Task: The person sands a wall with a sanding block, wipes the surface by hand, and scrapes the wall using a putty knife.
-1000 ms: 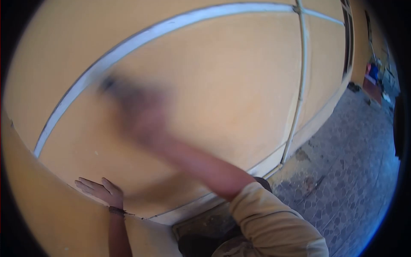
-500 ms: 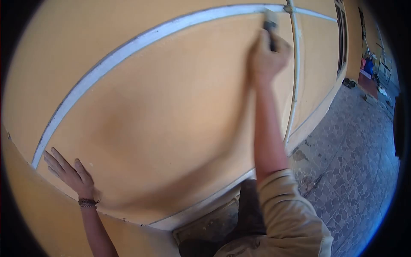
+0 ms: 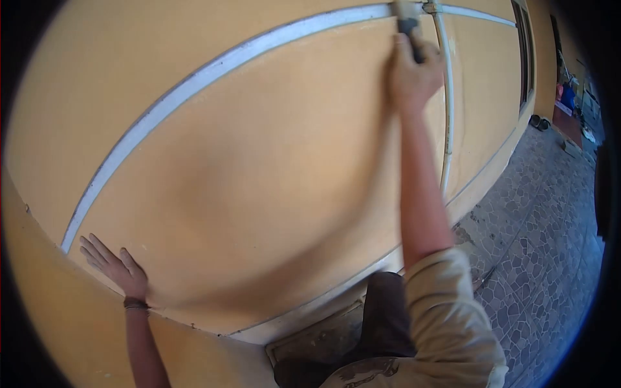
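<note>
My right hand (image 3: 417, 76) is closed around the dark handle of a paintbrush (image 3: 407, 21), raised high on the orange wall (image 3: 278, 142). The pale bristles lie over the white-blue painted band (image 3: 226, 61) near its right part, just left of the vertical pipe (image 3: 446, 103). Whether the bristles press on the band is hard to make out. Low on the left, my left hand (image 3: 118, 264) rests flat against the wall with its fingers spread, close to the lower end of the band. It holds nothing, and a dark bracelet circles the wrist.
Stone-patterned floor tiles (image 3: 537, 271) run along the wall at right. Dark shoes (image 3: 538, 122) stand by the wall base, and a window frame (image 3: 522, 55) is set above them. Assorted items lie at the far right. My bent knee (image 3: 385, 304) is near the wall's bottom ledge.
The paintbrush has shifted slightly upward on the band in my right hand. The whole view has moved a little, while my left hand stays spread on the wall.
</note>
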Demonstrator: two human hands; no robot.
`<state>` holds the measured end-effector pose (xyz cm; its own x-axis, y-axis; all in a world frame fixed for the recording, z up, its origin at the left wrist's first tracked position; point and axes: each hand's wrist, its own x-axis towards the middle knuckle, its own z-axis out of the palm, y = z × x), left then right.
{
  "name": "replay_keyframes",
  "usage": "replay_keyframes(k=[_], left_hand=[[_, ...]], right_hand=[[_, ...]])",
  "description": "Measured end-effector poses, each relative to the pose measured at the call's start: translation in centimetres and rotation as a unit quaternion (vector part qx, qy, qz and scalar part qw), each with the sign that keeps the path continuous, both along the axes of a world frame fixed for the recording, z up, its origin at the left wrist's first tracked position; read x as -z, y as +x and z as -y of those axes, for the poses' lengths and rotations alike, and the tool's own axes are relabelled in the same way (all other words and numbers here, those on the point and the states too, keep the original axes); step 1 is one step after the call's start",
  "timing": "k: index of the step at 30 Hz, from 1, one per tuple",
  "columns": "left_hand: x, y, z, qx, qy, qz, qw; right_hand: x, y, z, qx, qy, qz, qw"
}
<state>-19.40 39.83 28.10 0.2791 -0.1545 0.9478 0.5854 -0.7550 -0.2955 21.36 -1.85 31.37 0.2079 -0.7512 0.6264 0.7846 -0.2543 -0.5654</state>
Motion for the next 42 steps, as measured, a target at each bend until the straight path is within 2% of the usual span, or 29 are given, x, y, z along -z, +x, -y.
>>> replay_keyframes(k=[1, 2, 3, 5, 6, 8, 9, 11, 13, 15, 17, 18, 20, 22, 23, 24, 26, 27, 28, 29, 30, 31, 32, 34, 36, 37, 40, 41, 42], left_hand=[[0.4, 0.5, 0.1, 0.004, -0.019, 0.017, 1.0], [0.8, 0.9, 0.4, 0.001, -0.037, 0.031, 0.999], [0.9, 1.4, 0.7, -0.003, -0.053, 0.042, 0.998], [1.2, 2.1, 1.8, 0.0, -0.098, 0.058, 0.993], [1.3, 1.3, 1.8, -0.003, -0.084, 0.02, 0.996], [0.9, -0.7, 0.1, -0.001, -0.056, -0.038, 0.998], [1.0, -3.0, -1.3, -0.017, -0.046, -0.09, 0.995], [2.4, -6.9, -3.5, -0.085, -0.049, -0.132, 0.986], [2.6, -8.3, -4.5, -0.113, -0.03, -0.141, 0.983], [3.0, -7.1, -4.4, -0.106, -0.008, -0.125, 0.986], [3.6, -6.2, -4.4, -0.086, -0.01, -0.091, 0.992], [3.9, -5.7, -4.6, -0.08, -0.026, -0.07, 0.994], [4.4, -5.7, -4.4, -0.086, -0.05, -0.056, 0.993], [5.1, -7.4, -4.5, -0.078, -0.09, -0.088, 0.989], [5.8, -8.0, -4.6, -0.054, -0.121, -0.108, 0.985], [6.5, -8.3, -4.5, -0.026, -0.149, -0.115, 0.982], [8.3, -10.3, -2.2, -0.077, -0.181, -0.182, 0.963], [8.5, -10.5, -2.0, -0.1, -0.188, -0.211, 0.954], [8.9, -10.3, -2.2, -0.114, -0.189, -0.209, 0.953], [9.9, -9.9, -2.3, -0.128, -0.203, -0.21, 0.948], [11.1, -9.9, -2.2, -0.144, -0.22, -0.213, 0.941], [11.7, -10.0, -1.9, -0.135, -0.241, -0.219, 0.936], [11.4, -9.9, -1.8, -0.123, -0.254, -0.222, 0.933], [11.3, -10.0, -1.7, -0.11, -0.268, -0.24, 0.927], [11.3, -10.7, -1.5, -0.115, -0.27, -0.279, 0.914], [11.3, -10.8, -1.2, -0.125, -0.274, -0.292, 0.908], [11.5, -10.8, -1.7, -0.133, -0.264, -0.289, 0.91], [12.0, -10.8, -1.9, -0.12, -0.25, -0.285, 0.918], [12.5, -10.5, -2.4, -0.107, -0.239, -0.271, 0.926]], right_hand=[[-0.8, -3.6, -3.8, -0.134, 0.03, -0.012, 0.99], [-0.6, -5.5, -8.4, -0.009, -0.088, 0.044, 0.995], [0.0, -9.5, -13.5, 0.02, -0.159, 0.101, 0.982], [1.7, -17.8, -21.7, -0.043, -0.282, 0.242, 0.927], [2.6, -20.0, -23.0, -0.081, -0.33, 0.305, 0.89], [2.8, -17.5, -21.1, -0.093, -0.369, 0.36, 0.852], [2.6, -14.3, -18.7, -0.078, -0.37, 0.356, 0.855], [2.2, -6.6, -10.7, -0.022, -0.338, 0.291, 0.895], [3.2, -0.9, -1.3, -0.012, -0.252, 0.113, 0.961], [4.2, 1.1, 4.3, -0.06, -0.13, -0.102, 0.984], [3.5, -1.4, -0.4, -0.1, -0.032, -0.061, 0.993], [2.8, -5.9, -6.4, -0.077, -0.05, -0.027, 0.995], [3.7, -15.4, -18.7, -0.047, -0.16, 0.061, 0.984], [6.8, -23.8, -27.1, -0.072, -0.291, 0.192, 0.935], [8.0, -26.7, -28.4, -0.126, -0.378, 0.267, 0.877], [8.2, -26.9, -28.1, -0.124, -0.427, 0.339, 0.829], [8.3, -25.5, -26.8, -0.118, -0.505, 0.468, 0.716], [6.9, -23.0, -26.3, -0.142, -0.517, 0.454, 0.711], [4.9, -21.5, -25.7, -0.081, -0.468, 0.417, 0.775], [1.7, -20.8, -23.7, -0.051, -0.474, 0.367, 0.799], [-1.1, -20.8, -22.7, -0.103, -0.426, 0.315, 0.842], [-2.3, -20.6, -23.4, -0.043, -0.313, 0.35, 0.882], [-0.8, -21.8, -24.7, -0.05, -0.339, 0.299, 0.891], [6.0, -24.7, -27.0, -0.047, -0.382, 0.199, 0.901], [16.5, -26.9, -28.0, -0.076, -0.541, 0.305, 0.78], [19.6, -26.8, -26.6, -0.151, -0.602, 0.38, 0.686], [16.2, -25.7, -26.3, -0.145, -0.636, 0.439, 0.617], [12.9, -25.4, -26.7, -0.111, -0.587, 0.413, 0.687], [8.9, -24.9, -26.9, -0.022, -0.566, 0.347, 0.747]])
